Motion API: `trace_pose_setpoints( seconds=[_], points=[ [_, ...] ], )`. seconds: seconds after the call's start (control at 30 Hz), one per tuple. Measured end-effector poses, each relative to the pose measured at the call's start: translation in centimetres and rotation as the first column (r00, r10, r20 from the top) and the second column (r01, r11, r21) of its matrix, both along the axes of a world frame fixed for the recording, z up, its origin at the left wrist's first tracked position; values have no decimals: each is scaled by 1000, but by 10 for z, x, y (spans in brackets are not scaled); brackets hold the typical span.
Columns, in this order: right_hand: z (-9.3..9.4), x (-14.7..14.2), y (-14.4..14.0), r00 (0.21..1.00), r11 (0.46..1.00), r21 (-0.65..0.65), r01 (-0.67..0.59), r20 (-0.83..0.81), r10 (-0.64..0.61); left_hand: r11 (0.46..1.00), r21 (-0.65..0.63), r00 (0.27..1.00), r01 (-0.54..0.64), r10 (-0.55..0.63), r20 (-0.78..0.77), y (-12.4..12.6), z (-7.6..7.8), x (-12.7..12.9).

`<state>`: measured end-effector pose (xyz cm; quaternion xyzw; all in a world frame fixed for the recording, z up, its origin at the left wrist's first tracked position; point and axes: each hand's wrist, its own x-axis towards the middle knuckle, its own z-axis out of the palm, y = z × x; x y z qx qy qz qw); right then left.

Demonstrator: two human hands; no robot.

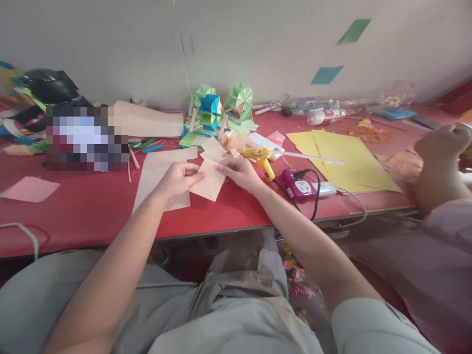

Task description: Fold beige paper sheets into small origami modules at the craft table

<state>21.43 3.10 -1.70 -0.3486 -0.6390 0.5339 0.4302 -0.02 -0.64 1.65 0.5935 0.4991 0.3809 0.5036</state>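
Note:
A small cream square of paper [208, 183] with crease lines is held between my two hands, just over the red table's front part. My left hand [179, 181] pinches its left corner, thumb on top. At the opposite corner, my right hand [241, 172] grips the paper between thumb and fingers. Beneath my left hand lies a larger cream sheet [147, 174]. More cream paper pieces [214, 149] rest right behind the held square. Close to my right hand is a yellow glue gun [261, 158] with a clear glue stick [313, 157] poking out.
A purple power strip [299, 186] with cables sits right of the glue gun. Yellow sheets [342, 160] lie further right, near a co-worker's arm [438, 162]. Green and blue folded paper structures [239, 101] stand at the back. A pink paper square [31, 189] lies at left.

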Motion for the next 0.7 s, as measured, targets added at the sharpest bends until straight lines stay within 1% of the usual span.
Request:
trace_pose_setpoints(
  seconds=[0.07, 0.17, 0.23, 0.33, 0.4, 0.43, 0.5, 0.57, 0.63, 0.7],
  points=[
    [0, 0, 0, 999, 999, -8, -44, -11, 44, 999, 31, 1000, -22, 22, 12, 1, -2, 1],
    [-3, 0, 1, 998, 996, 51, -68, 22, 67, 998, 38, 996, -46, 43, 78, 4, -6, 4],
    [-5, 1, 2, 997, 993, 112, -44, 62, 37, 998, -3, 990, -58, 58, 131, 5, -7, 6],
    [-7, 1, 1, 996, 985, 171, -11, 94, -5, 989, -113, 974, -95, 116, 194, 6, -3, 5],
    [-6, 0, 0, 995, 982, 191, -5, 95, -13, 981, -175, 955, -88, 134, 266, 5, 1, 4],
    [-5, 0, 0, 995, 980, 198, -6, 100, -14, 980, -189, 944, -67, 124, 305, 5, 3, 3],
    [-4, 0, -1, 993, 979, 203, -12, 114, -12, 985, -175, 931, -7, 70, 359, 4, 4, 1],
    [-3, -1, 0, 993, 978, 208, -14, 116, -10, 992, -124, 930, 22, 25, 366, 5, 2, 0],
    [-4, -1, 0, 994, 974, 224, -25, 107, 1, 997, -74, 938, 5, 21, 347, 5, -4, 0],
    [-5, -2, 0, 995, 967, 253, -39, 98, 15, 999, -14, 949, -47, 49, 310, 6, -9, 2]
  ],
)
